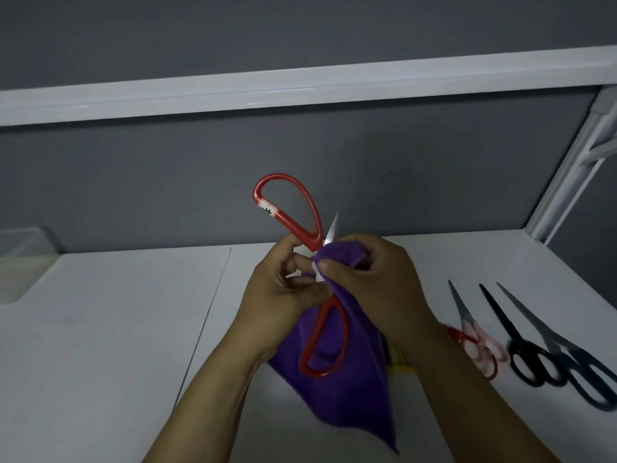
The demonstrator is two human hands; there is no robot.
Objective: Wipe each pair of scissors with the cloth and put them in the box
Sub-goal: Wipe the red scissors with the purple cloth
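Head view: left hand (280,295) grips the stiff red scissors (300,208) near the pivot, right hand (377,282) pinches soft purple cloth (350,396) round a sharp blade; handles seem the safer hold.

Your left hand (283,292) and your right hand (380,289) are both bare. The left forearm (213,396) and the right forearm (467,406) behind them are uncovered too, from the wrists down to the lower edge of the view. Each forearm is narrow at the wrist and broadens toward you. On your right hand the knuckles (389,252) show as a row of soft ridges, and the thumb (329,265) ends in a short, rounded nail. A shadowed crease runs along your left wrist (263,342). The dim light hides finer detail.
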